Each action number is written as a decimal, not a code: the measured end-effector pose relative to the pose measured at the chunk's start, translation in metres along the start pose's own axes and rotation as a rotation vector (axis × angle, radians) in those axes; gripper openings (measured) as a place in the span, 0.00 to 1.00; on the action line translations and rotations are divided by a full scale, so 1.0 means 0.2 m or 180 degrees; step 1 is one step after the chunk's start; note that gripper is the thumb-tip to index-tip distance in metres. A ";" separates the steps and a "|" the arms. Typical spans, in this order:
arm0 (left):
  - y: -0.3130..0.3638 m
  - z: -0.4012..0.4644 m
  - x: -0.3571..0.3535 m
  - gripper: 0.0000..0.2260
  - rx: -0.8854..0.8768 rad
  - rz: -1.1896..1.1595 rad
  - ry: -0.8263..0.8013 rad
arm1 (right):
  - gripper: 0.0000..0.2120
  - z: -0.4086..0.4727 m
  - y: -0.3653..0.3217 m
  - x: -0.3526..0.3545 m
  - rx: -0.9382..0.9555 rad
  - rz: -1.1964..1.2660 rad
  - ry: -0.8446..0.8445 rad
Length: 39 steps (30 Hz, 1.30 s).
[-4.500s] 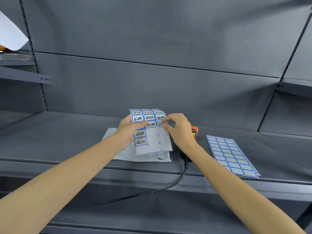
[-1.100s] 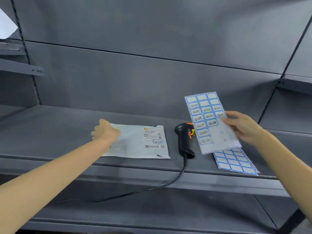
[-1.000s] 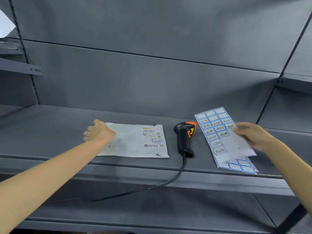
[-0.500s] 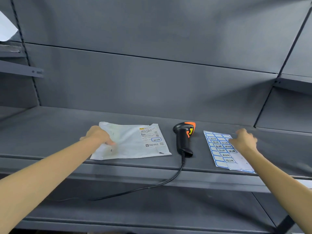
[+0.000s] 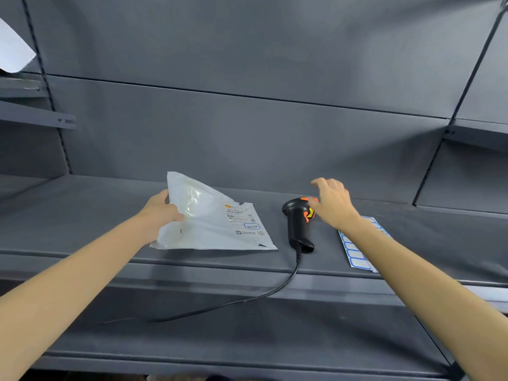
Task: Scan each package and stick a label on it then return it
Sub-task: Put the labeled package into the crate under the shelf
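Note:
A white plastic mailer package [image 5: 211, 221] lies on the grey shelf [image 5: 82, 215], its left end lifted and tilted up. My left hand [image 5: 162, 210] grips that raised left edge. The package bears a printed shipping slip and a small blue-framed label [image 5: 251, 226] near its right end. A black barcode scanner with orange trim [image 5: 298, 224] lies to the right of it, cable trailing over the shelf edge. My right hand [image 5: 332, 203] hovers just above and right of the scanner's head, fingers relaxed, holding nothing. Blue-framed label sheets [image 5: 354, 251] lie under my right forearm.
The shelf's grey back panel [image 5: 247, 133] rises behind everything. A lower shelf [image 5: 247, 334] sits below, with the scanner cable [image 5: 247, 298] hanging across it. A white package corner [image 5: 13, 53] shows on a higher shelf at the far left. A neighbouring shelf bay stands at right.
My right hand put the label sheet down on the other sheet and moved left over the scanner. My left hand took hold of the package's left edge and lifted it.

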<state>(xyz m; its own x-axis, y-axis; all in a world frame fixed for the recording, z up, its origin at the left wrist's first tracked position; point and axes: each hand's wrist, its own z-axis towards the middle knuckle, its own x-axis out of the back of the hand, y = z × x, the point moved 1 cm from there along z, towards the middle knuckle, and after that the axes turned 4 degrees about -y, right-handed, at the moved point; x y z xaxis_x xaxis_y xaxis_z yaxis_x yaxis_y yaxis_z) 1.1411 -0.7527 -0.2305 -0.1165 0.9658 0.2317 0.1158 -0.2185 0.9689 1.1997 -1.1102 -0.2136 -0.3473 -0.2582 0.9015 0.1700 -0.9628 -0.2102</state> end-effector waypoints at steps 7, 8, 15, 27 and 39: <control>0.00 -0.06 -0.01 0.24 -0.0218 -0.1067 -0.0062 | 0.27 -0.02 -0.06 0.03 0.0340 -0.0589 -0.0040; 0.02 -0.06 -0.02 0.24 -0.0260 -0.1161 -0.0079 | 0.27 -0.03 -0.05 0.04 0.0342 -0.0646 -0.0073; 0.18 -0.11 -0.28 0.23 -0.0533 -0.1368 -0.0460 | 0.28 -0.16 0.15 0.21 0.0204 -0.0883 -0.0067; 0.31 -0.35 -1.19 0.22 -0.0594 -0.1371 -0.1514 | 0.29 -0.83 1.01 0.61 -0.1026 -0.1313 -0.0156; -0.06 -0.74 -2.04 0.22 0.0001 -0.1271 -0.2175 | 0.30 -1.64 1.57 0.60 -0.1823 -0.1430 -0.0529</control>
<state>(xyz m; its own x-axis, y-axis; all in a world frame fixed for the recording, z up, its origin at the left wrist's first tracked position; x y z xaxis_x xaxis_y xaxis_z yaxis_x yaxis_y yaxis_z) 1.0408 -1.1643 -0.3233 0.4824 0.8430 -0.2379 0.1932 0.1625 0.9676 0.9080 -1.4695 -0.2956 -0.1184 0.1417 0.9828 -0.4782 -0.8756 0.0687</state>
